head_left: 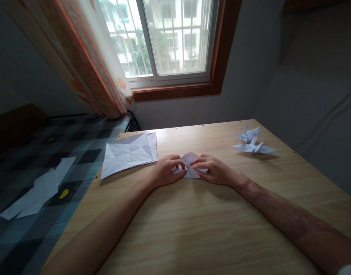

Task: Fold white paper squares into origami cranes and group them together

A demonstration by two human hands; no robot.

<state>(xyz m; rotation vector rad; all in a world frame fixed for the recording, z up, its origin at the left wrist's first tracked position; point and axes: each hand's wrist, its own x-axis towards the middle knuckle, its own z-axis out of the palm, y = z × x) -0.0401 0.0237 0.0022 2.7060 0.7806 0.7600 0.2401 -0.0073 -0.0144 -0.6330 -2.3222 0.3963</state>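
Between my two hands, a small folded sheet of white paper (192,172) lies on the wooden table (175,225). My left hand (168,170) pinches its left side with thumb and fingers. On the other side, my right hand (211,168) grips the right part in the same way. A raised point of the paper stands up between and behind the fingertips. Part of the folds is hidden by my fingers.
Creased white sheets (131,151) lie at the table's back left. Two folded paper cranes (254,147) sit at the back right. Left of the table, paper pieces (42,191) rest on a checked bedspread (86,152). A window (175,42) and curtain (86,57) are beyond.
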